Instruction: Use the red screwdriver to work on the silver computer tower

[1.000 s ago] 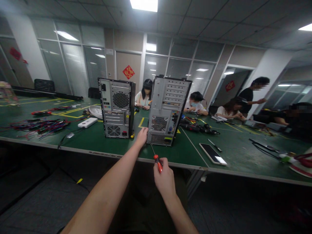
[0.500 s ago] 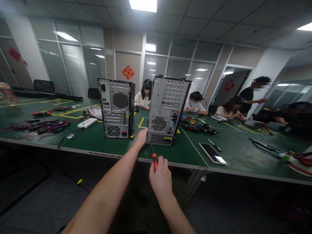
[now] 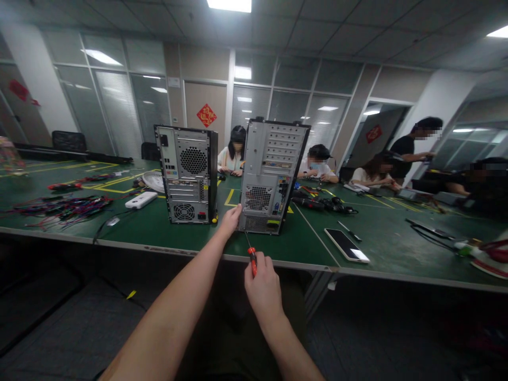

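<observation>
My right hand [image 3: 262, 283] is closed around the red and black handle of a screwdriver [image 3: 252, 257]. Its thin shaft points up and away, the tip at the lower left corner of the right-hand computer tower [image 3: 260, 177]. That grey metal tower stands upright with its rear panel, slots and vents facing me. At its lower left edge my left hand [image 3: 230, 219] grips the case, some fingers hidden behind the side. A second, slightly smaller computer tower [image 3: 191, 182] with a black side stands upright to the left, also rear side out.
On the green table [image 3: 309, 246] lie a phone [image 3: 346, 244], a pen-like tool [image 3: 350, 231] and black cables [image 3: 325, 203] at right. A white power strip [image 3: 141, 200] and tangled wires [image 3: 65, 208] are at left. Several people sit or stand beyond the table.
My right hand and the screwdriver handle have shifted slightly left, and the handle now stands more upright. The tip stays at the tower's lower corner, and my left hand keeps its place.
</observation>
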Demonstrator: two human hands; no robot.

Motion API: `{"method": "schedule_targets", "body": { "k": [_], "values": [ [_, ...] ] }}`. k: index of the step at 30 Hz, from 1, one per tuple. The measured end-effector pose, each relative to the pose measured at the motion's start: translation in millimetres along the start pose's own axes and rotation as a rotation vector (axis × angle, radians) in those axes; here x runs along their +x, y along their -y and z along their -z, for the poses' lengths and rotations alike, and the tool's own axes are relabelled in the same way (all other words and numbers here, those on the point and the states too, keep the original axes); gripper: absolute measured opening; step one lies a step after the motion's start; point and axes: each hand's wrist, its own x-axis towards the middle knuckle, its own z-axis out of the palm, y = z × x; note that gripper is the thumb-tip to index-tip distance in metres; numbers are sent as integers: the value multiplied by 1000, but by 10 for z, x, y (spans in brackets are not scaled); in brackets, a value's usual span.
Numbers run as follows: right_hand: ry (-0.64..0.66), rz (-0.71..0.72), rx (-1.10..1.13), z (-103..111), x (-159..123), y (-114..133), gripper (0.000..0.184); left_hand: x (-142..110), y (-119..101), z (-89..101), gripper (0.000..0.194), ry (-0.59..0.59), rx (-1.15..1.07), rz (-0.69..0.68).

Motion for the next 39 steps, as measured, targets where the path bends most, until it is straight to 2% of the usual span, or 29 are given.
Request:
{"method": "schedule_targets", "body": {
  "k": [3, 8, 16, 22, 27, 31, 35, 39],
  "values": [
    [-11, -3, -11, 30, 7, -13, 17, -10, -24, -21, 68, 82, -22, 52],
    [-21, -4, -39, 51, 23, -55, 18, -24, -38, -63, 69, 129, -41, 63],
    [-27, 3, -7, 116, 33, -9, 19, -30, -48, -76, 65, 107, -47, 54],
    [-47, -10, 124, 95, 2, -7, 31, -44, -67, -86, 65, 104, -59, 95],
    [-133, 60, 176, 0, -3, -117, 17, -69, -121, -85, 64, 109, -72, 119],
    [-167, 1, 99, -10, 6, -181, 23, -80, -155, -88, 64, 107, -79, 144],
    [-135, -28, 141, 59, -6, -153, 15, -80, -164, -90, 63, 108, -87, 160],
    [-104, 49, 191, 78, -51, -158, 30, -77, -164, -87, 64, 113, -94, 164]
  ]
}}
